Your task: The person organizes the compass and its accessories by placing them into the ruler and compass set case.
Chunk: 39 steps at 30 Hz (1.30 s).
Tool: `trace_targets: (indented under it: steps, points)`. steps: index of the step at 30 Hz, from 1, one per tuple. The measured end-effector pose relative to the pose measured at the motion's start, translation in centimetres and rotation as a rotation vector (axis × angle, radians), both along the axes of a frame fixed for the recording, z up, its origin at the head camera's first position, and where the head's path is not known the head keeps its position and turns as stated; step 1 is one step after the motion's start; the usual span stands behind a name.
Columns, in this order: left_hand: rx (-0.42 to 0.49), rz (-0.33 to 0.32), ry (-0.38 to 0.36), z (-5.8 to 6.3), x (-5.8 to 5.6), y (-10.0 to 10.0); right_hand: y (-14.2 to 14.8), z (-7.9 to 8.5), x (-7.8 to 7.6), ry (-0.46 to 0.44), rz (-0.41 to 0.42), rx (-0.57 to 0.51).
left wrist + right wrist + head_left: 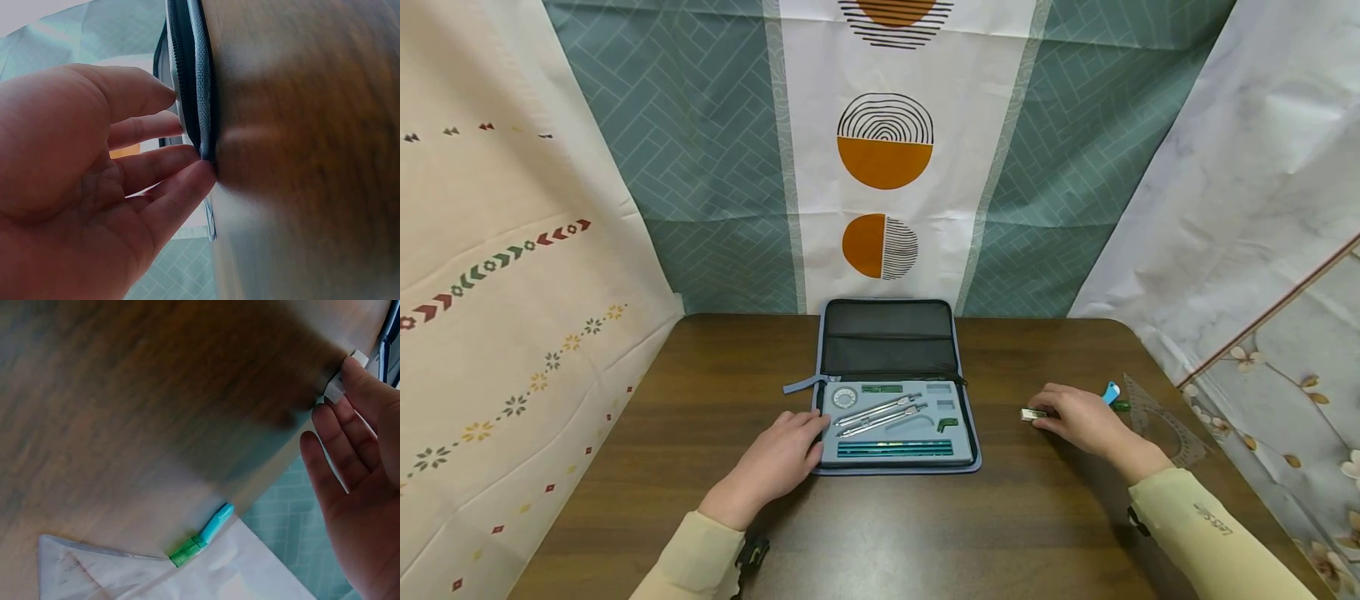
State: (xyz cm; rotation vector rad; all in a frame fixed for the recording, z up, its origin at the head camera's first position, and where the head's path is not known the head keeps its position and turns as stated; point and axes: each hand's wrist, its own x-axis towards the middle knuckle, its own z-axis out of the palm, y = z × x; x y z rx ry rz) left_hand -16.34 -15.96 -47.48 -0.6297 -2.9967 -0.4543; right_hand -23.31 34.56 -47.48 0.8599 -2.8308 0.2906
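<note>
An unzipped geometry set case lies on the table with its lid raised at the back. Its grey tray holds two silver compasses, dark green pencils, a round white piece and small green pieces. My left hand rests at the case's left edge; the left wrist view shows the thumb and fingertips touching the zippered rim. To the right of the case, my right hand pinches a small white eraser between thumb and fingers, close to the tabletop. Its far side is hidden by the fingers.
Beyond my right hand lie a clear triangular ruler and a small turquoise-and-green piece. Two shallow recesses show at the tray's upper right. A patterned cloth hangs behind the brown table.
</note>
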Motion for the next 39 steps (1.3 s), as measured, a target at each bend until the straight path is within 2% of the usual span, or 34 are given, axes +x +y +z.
trace_targets:
  steps: [19,39]
  points:
    - [0.007,0.001,0.003,-0.06,0.06,0.03,-0.20,-0.07,0.15,-0.015,-0.026,0.001]
    - [0.000,0.000,0.000,-0.01,-0.04,0.03,-0.50,0.33,0.06,-0.018,0.000,0.005]
